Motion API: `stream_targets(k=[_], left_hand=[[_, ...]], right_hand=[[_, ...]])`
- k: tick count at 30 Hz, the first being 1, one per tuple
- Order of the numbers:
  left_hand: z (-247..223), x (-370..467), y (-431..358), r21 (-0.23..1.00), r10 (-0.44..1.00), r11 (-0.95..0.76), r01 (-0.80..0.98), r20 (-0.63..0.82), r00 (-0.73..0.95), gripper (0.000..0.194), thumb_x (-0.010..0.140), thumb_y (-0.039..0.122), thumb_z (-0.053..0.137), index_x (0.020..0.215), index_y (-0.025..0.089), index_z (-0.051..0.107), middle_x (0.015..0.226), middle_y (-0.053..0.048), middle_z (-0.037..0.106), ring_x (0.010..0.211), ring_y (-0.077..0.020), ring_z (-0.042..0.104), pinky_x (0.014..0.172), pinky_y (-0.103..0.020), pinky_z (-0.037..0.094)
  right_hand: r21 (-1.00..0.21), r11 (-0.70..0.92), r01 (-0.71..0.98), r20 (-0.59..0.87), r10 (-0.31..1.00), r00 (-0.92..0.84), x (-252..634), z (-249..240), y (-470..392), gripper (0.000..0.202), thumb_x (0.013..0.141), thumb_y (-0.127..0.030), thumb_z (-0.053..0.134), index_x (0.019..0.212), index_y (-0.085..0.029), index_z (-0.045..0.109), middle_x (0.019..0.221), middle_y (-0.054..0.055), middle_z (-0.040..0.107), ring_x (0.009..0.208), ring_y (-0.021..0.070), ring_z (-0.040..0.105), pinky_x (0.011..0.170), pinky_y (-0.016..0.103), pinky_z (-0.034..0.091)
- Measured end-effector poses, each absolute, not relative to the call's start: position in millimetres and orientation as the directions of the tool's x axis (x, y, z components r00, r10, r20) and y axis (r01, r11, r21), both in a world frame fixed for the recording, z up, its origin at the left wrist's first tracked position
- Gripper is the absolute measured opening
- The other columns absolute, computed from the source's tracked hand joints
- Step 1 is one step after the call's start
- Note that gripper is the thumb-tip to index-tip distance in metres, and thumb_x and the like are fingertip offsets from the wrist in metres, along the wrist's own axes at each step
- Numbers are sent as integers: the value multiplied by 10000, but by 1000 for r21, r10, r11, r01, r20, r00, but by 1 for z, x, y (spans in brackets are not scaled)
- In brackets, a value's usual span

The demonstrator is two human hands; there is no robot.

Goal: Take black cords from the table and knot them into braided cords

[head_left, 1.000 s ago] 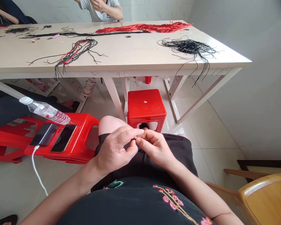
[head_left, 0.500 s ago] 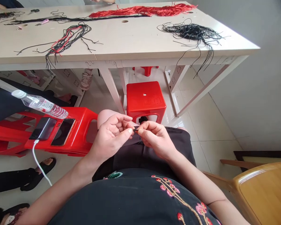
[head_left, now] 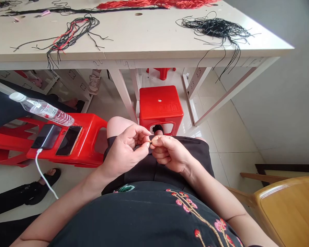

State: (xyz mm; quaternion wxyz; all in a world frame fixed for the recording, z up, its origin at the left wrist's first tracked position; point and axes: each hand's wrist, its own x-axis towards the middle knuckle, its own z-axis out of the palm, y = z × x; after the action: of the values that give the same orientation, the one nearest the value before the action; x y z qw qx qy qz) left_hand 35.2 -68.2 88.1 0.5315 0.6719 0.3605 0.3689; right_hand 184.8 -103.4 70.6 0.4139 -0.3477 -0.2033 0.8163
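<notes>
My left hand (head_left: 132,144) and my right hand (head_left: 171,152) meet above my lap, both closed in a pinch. Between their fingertips is a short bit of thin black cord (head_left: 150,142), mostly covered by the fingers, so its shape is hard to make out. The thumb and forefinger of each hand grip it from opposite sides. On the table (head_left: 141,36) ahead lie a tangled bundle of black cords (head_left: 216,28), a looser bundle of black and red cords (head_left: 72,34) and a long bunch of red cords (head_left: 154,4).
A red stool (head_left: 159,103) stands just beyond my knees. Another red stool (head_left: 89,128) at my left carries a plastic bottle (head_left: 47,109), a phone (head_left: 69,140) and a dark charging block (head_left: 46,136) with a white cable. A wooden chair (head_left: 288,209) is at the right. Another person's foot (head_left: 51,173) shows at left.
Both hands have shifted slightly right and drawn closer together, and the right fingers have curled in more. The view has tipped down a little, so the table sits higher.
</notes>
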Motion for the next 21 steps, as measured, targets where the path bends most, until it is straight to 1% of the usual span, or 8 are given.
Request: stream_targets(k=[2,3,4,6,8,10,14,21], left_hand=[[90,35,-68,988,887,-138,74,90,452,236,666,58,640,843,194,567,745,33,595,671,-77,582,650,-190,509],[92,34,-67,994,899,-94,62,58,434,215,662,77,654,822,189,564,738,28,596,660,-81,581,630,-193,507],[93,34,-67,998,909,-38,51,13,418,196,658,99,668,798,184,561,723,25,594,641,-83,576,600,-194,501],[96,34,-66,997,916,74,24,-77,395,178,649,135,692,761,179,561,692,24,582,599,-81,554,535,-185,477],[98,34,-66,989,909,150,0,-138,393,176,644,149,705,749,179,566,682,28,575,563,-71,529,494,-175,453],[100,34,-65,981,900,191,-23,-165,403,182,639,151,711,745,180,566,679,29,576,537,-64,512,470,-171,439],[102,33,-66,972,888,227,-55,-184,421,181,642,152,710,733,181,557,662,26,567,534,-67,508,461,-170,439],[105,36,-72,991,911,125,38,-130,391,182,656,137,694,756,174,547,675,30,575,590,-72,558,561,-181,496]], right_hand=[[-638,-571,-516,-371,816,-444,185,69,-103,129,699,-279,549,634,-175,510,459,-119,182,401,35,105,354,165,78],[-715,-493,-496,-339,864,-372,184,69,-104,139,726,-292,546,654,-175,523,460,-111,224,395,39,152,354,166,124],[-822,-354,-446,-274,932,-236,184,68,-105,137,748,-296,549,684,-175,543,471,-92,306,401,46,237,368,172,202],[-983,48,-175,28,993,111,183,68,-107,84,767,-260,572,751,-179,586,591,-25,523,529,85,460,502,223,388],[-907,370,202,413,875,254,183,68,-109,41,767,-181,582,794,-194,611,753,20,639,712,133,570,697,304,452],[-734,512,446,636,748,189,184,69,-111,94,777,-132,569,804,-208,619,792,23,670,759,151,595,766,348,443],[-549,557,623,755,651,84,183,68,-112,120,770,-121,600,823,-227,616,790,9,677,763,158,600,760,360,424],[-400,510,762,815,578,42,177,66,-113,142,742,-78,596,784,-207,554,741,6,652,742,155,569,722,332,389]])
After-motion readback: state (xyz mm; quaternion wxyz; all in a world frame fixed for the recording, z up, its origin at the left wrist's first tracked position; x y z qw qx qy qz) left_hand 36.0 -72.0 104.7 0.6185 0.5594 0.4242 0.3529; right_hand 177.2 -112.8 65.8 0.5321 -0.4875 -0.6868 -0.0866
